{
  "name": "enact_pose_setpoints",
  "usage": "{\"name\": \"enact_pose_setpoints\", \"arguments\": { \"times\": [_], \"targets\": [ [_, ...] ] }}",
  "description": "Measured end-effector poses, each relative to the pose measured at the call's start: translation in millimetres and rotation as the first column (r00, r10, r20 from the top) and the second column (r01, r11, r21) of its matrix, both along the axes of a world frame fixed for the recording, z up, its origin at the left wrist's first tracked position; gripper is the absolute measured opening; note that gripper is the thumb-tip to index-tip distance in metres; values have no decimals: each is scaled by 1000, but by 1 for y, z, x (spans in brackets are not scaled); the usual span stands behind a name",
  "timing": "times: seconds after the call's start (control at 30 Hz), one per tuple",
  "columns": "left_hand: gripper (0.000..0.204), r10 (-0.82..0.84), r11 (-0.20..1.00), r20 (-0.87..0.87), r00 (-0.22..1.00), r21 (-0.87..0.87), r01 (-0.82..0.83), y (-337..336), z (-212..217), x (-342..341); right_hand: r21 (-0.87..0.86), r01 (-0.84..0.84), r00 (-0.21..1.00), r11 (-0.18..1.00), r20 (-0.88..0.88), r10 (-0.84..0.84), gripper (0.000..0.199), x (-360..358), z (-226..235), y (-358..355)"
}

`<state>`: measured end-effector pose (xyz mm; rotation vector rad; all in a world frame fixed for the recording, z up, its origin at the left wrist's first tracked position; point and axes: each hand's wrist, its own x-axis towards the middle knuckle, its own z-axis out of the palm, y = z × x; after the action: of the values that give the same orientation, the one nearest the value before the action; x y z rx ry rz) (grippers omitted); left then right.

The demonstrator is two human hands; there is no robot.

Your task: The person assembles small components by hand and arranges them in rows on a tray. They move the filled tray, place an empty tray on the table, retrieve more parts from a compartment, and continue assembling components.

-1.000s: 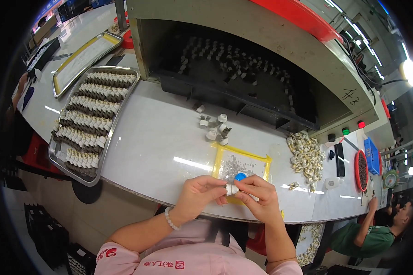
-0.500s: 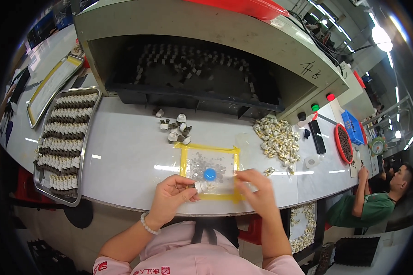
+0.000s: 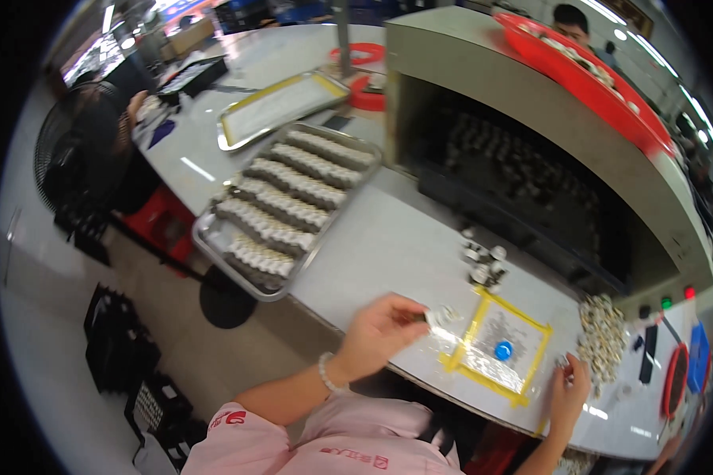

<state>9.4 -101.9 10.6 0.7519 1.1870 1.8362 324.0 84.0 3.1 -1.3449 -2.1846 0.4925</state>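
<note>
Plainly, white piece [image 3: 444, 315] in left hand [image 3: 379, 334], glossy blue disc [image 3: 504, 351]

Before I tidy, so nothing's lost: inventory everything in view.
Trays: two, silver, left
Rowed pieces: many, white, nearer tray
Cabinet: one, grey, rear right
Basin: one, red, atop cabinet
Loose pieces: several, white-dark, before cabinet
Sheet: one, yellow-taped, front
Disc: one, blue, on sheet
Piled pieces: many, cream, right
Basket: one, red, right
Bin: one, blue, right
Fan: one, black, left
Crates: several, black, floor left
Left hand: one, bare, centre, holding white piece
Right hand: one, bare, by sheet
</note>
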Motion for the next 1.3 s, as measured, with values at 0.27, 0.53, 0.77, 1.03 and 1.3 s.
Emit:
{"name": "enact_pose_setpoints", "arguments": {
  "times": [0.27,0.53,0.77,1.03,1.3],
  "targets": [
    [22,469,459,-879,83,162,-874,-143,3,-191,-21,-43,999,999,15,43,25,-15,5,-4],
    [19,288,502,-951,115,48,-863,-166,-25,-226,238,-160,983,958,126,133,26,-10,-7,3],
    [16,371,592,-896,244,25,-806,-170,-35,-232,264,-183,979,947,141,150,26,-5,-3,-4],
    [25,451,672,-885,116,251,-697,-64,9,-135,69,-89,995,994,-35,92,26,-23,-3,-14],
    [33,-91,970,-886,456,-182,-160,99,-3,-19,126,-233,964,964,-99,246,25,-41,13,-17]
  ]
}}
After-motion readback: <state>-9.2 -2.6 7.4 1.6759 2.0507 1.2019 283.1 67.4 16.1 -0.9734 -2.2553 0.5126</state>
